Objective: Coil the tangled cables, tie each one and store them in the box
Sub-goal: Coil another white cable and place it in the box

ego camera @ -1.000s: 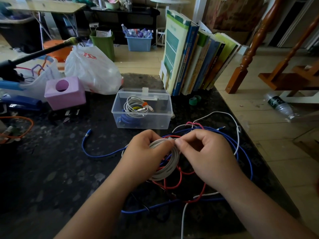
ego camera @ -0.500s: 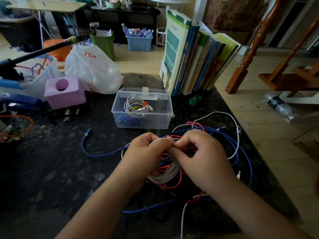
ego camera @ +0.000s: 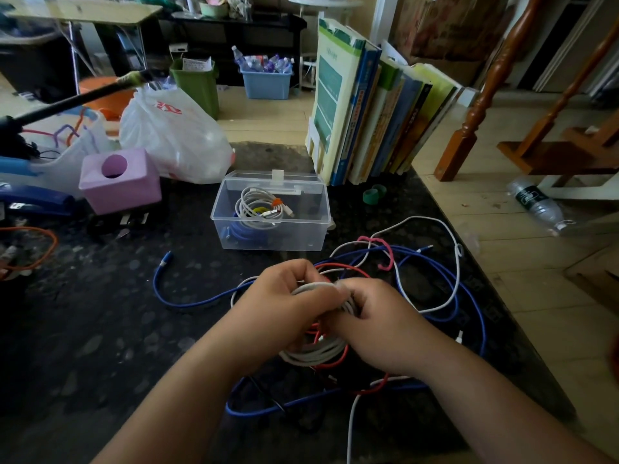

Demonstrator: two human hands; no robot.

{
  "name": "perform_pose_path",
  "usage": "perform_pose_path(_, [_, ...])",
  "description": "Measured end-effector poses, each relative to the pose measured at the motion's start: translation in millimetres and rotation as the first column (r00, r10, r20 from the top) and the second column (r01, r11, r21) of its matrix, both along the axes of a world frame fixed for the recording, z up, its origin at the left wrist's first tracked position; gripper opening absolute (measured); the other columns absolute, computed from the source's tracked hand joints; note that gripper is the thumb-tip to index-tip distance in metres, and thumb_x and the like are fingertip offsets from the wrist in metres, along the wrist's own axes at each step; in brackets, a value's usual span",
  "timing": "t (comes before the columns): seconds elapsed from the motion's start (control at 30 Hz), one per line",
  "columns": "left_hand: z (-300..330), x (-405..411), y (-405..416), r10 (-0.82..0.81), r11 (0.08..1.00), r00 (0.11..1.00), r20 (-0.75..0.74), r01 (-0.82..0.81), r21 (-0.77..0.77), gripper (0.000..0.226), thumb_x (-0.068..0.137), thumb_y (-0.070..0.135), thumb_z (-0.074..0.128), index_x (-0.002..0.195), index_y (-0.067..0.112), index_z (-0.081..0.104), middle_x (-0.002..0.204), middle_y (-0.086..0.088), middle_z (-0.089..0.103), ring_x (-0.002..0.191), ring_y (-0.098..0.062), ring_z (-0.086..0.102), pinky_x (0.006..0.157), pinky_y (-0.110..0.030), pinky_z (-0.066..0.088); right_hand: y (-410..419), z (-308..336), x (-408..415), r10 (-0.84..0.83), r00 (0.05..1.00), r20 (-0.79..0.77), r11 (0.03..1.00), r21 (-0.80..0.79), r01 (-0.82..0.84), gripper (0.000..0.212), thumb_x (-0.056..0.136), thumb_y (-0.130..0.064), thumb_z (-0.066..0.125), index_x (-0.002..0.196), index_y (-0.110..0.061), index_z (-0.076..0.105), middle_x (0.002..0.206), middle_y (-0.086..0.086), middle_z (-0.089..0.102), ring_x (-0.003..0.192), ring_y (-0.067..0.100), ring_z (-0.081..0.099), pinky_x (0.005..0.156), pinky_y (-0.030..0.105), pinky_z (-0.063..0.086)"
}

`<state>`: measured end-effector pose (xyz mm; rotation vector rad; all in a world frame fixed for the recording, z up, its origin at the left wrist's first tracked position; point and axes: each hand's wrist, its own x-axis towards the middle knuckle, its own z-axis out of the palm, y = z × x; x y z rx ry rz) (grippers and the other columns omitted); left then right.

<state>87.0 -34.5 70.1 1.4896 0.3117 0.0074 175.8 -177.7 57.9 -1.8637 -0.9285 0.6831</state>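
Observation:
A white cable coil (ego camera: 316, 353) of several loops hangs between my hands above the dark table. My left hand (ego camera: 284, 306) grips its upper left side and my right hand (ego camera: 382, 326) pinches its top right. Under and around the coil lies a tangle: a long blue cable (ego camera: 187, 299), a red cable (ego camera: 341, 266), a loose white cable (ego camera: 449, 289) and a pink tie (ego camera: 385, 249). Behind the hands stands an open clear plastic box (ego camera: 318, 229) holding a tied white coil (ego camera: 258, 209) over a blue coil (ego camera: 246, 234).
A purple tissue box (ego camera: 120, 179) and a white plastic bag (ego camera: 174, 139) sit at the back left. A row of upright books (ego camera: 375, 108) stands behind the box, with green tape rolls (ego camera: 373, 194) beside it. The table's right edge (ego camera: 475, 262) drops to a wooden floor.
My right hand has slid down and closer over the coil's top, pressing against my left hand. The coil has dropped slightly lower.

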Motion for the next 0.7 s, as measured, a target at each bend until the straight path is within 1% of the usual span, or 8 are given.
perform_pose_path(0.07, [3, -3, 3, -0.041, 0.999, 0.999, 0.0, 0.041, -0.029, 0.021, 0.077, 0.031, 0.072, 0.065, 0.022, 0.057, 0.046, 0.006, 0.045, 0.036, -0.004, 0.037, 0.036, -0.017, 0.03, 2, 1, -2, 0.067, 0.99, -0.123, 0.998, 0.026, -0.064, 0.013, 0.088, -0.026, 0.063, 0.091, -0.017, 0.071, 0.086, 0.019, 0.069, 0.077, 0.016, 0.061, 0.072, 0.049, 0.052])
perform_pose_path(0.17, [7, -5, 7, -0.098, 0.992, 0.995, -0.022, 0.096, -0.083, 0.022, 0.078, 0.029, 0.072, 0.069, 0.018, 0.056, 0.046, 0.003, 0.046, 0.034, -0.004, 0.037, 0.035, -0.016, 0.03, 3, -1, -2, 0.129, 0.957, -0.261, 0.991, 0.071, -0.114, 0.027, 0.088, -0.024, 0.063, 0.099, 0.0, 0.069, 0.093, 0.031, 0.065, 0.084, 0.021, 0.057, 0.078, 0.047, 0.049])
perform_pose_path(0.23, [9, -6, 8, -0.116, 0.987, 0.993, -0.034, 0.111, -0.112, 0.023, 0.078, 0.03, 0.072, 0.072, 0.017, 0.054, 0.047, 0.003, 0.048, 0.034, -0.004, 0.036, 0.035, -0.017, 0.029, 2, -4, -1, 0.137, 0.928, -0.347, 0.988, 0.117, -0.103, 0.026, 0.088, -0.023, 0.065, 0.094, 0.002, 0.069, 0.085, 0.02, 0.067, 0.085, 0.018, 0.058, 0.081, 0.038, 0.048])
perform_pose_path(0.3, [10, -6, 8, -0.129, 0.984, 0.991, -0.034, 0.124, -0.126, 0.024, 0.079, 0.03, 0.071, 0.073, 0.016, 0.053, 0.045, 0.004, 0.049, 0.034, -0.005, 0.035, 0.035, -0.017, 0.029, 2, -6, 0, 0.15, 0.883, -0.444, 0.982, 0.169, -0.082, 0.017, 0.083, -0.026, 0.071, 0.084, -0.009, 0.071, 0.08, 0.005, 0.068, 0.081, 0.016, 0.061, 0.08, 0.031, 0.048])
perform_pose_path(0.43, [14, -7, 8, -0.193, 0.963, 0.981, -0.012, 0.187, -0.196, 0.024, 0.082, 0.027, 0.067, 0.078, 0.013, 0.048, 0.042, 0.006, 0.052, 0.032, -0.001, 0.042, 0.034, -0.015, 0.03, 1, -9, 3, 0.267, 0.689, -0.674, 0.955, 0.278, -0.097, 0.033, 0.07, -0.037, 0.086, 0.084, -0.012, 0.07, 0.079, 0.004, 0.066, 0.076, 0.017, 0.061, 0.077, 0.028, 0.049])
perform_pose_path(0.53, [15, -10, 9, -0.253, 0.926, 0.967, 0.025, 0.249, -0.283, 0.022, 0.085, 0.021, 0.062, 0.079, 0.01, 0.044, 0.043, 0.006, 0.054, 0.031, 0.0, 0.04, 0.033, -0.012, 0.029, -5, -8, 7, 0.372, 0.52, -0.769, 0.926, 0.341, -0.159, 0.037, 0.081, -0.046, 0.077, 0.092, -0.011, 0.071, 0.088, 0.005, 0.066, 0.083, 0.019, 0.059, 0.083, 0.034, 0.044])
perform_pose_path(0.63, [15, -11, 10, -0.315, 0.885, 0.948, 0.047, 0.311, -0.345, 0.02, 0.087, 0.02, 0.065, 0.077, 0.014, 0.048, 0.044, 0.007, 0.056, 0.031, 0.0, 0.032, 0.034, -0.012, 0.028, -9, -11, 7, 0.441, 0.414, -0.796, 0.897, 0.409, -0.169, 0.031, 0.09, -0.037, 0.067, 0.102, -0.009, 0.073, 0.096, 0.004, 0.07, 0.091, 0.018, 0.064, 0.089, 0.033, 0.046])
perform_pose_path(0.7, [16, -12, 9, -0.353, 0.85, 0.932, 0.077, 0.354, -0.391, 0.017, 0.086, 0.02, 0.063, 0.078, 0.016, 0.049, 0.046, 0.008, 0.058, 0.032, 0.002, 0.036, 0.033, -0.011, 0.028, -10, -14, 4, 0.481, 0.391, -0.785, 0.876, 0.446, -0.181, 0.022, 0.095, -0.026, 0.059, 0.103, -0.011, 0.074, 0.097, 0.0, 0.072, 0.092, 0.014, 0.067, 0.09, 0.029, 0.049])
